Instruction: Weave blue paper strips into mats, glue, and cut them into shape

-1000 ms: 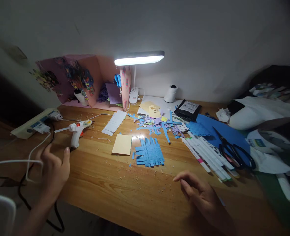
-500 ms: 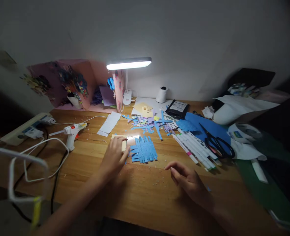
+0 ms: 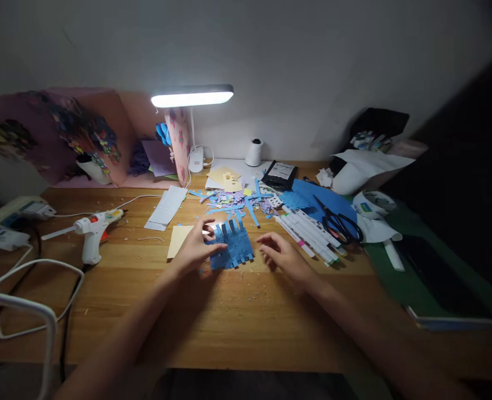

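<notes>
A woven mat of blue paper strips lies near the middle of the desk, with loose strip ends along its far edge. My left hand grips its left side, the thumb over the top and the other fingers around the far left corner. To the right of the mat, my right hand hovers with its fingers loosely bent and apart, holding nothing. Beside my left hand is a cream paper square, partly covered by that hand.
Paper scraps lie heaped behind the mat. Markers, black scissors and blue paper are at the right. A glue gun and white cables are at the left. A lamp shines above.
My left hand has left the cream paper and taken hold of the blue mat. My right hand has come closer to the mat's right side. The view has shifted to the right.
</notes>
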A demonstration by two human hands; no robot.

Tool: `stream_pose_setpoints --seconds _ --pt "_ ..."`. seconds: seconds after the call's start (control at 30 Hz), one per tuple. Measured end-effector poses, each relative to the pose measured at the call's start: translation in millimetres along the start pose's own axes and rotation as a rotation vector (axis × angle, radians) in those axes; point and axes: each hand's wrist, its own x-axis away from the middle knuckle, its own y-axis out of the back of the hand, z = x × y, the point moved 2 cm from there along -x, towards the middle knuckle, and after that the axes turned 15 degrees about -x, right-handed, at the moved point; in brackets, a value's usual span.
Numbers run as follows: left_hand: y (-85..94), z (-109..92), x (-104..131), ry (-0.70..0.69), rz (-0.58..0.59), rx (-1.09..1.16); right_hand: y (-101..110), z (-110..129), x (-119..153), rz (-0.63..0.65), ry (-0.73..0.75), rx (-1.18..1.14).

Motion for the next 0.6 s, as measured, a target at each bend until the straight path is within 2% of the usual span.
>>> stream_pose_setpoints --seconds 0.1,0.23,0.3,0.43,0.6 --pt "0.9 -5 1 0.042 0.034 0.154 -5 -3 -9 -0.05 0.049 -0.02" --pt "-6.4 -13 6 0.071 0.064 0.296 -14 1 -6 0.072 0.04 -0.08" --pt "-13.3 -16 9 0.091 0.024 0.318 -16 3 -1 0.114 0.024 -0.111" --pt "-28.5 -19 16 0.131 -0.069 0.324 -14 0 6 0.06 -0.025 -0.137" --pt "-38.7 -21 21 0.176 0.037 0.325 -15 -7 8 0.039 -0.096 -0.183"
